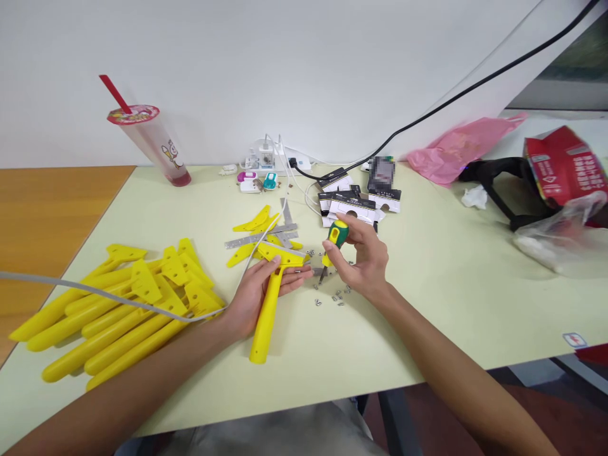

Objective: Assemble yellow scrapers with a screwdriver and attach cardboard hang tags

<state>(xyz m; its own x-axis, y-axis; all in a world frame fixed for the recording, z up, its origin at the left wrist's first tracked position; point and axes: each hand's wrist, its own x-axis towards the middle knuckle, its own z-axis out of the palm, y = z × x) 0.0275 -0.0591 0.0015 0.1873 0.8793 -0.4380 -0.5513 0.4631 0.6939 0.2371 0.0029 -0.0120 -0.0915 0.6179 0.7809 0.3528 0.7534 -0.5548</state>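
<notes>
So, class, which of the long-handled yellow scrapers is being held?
The scraper in the left hand, its handle pointing toward the picture's bottom; the other long-handled ones lie in a heap at the picture's left.

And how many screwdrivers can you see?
1: the green-and-yellow screwdriver in the right hand, its tip pointing down near small metal pieces. Others could be hidden under things.

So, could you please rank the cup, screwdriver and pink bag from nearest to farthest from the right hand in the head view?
1. Screwdriver, held in the right hand.
2. Pink bag, beyond it, rightward.
3. Cup, far back left.
</notes>
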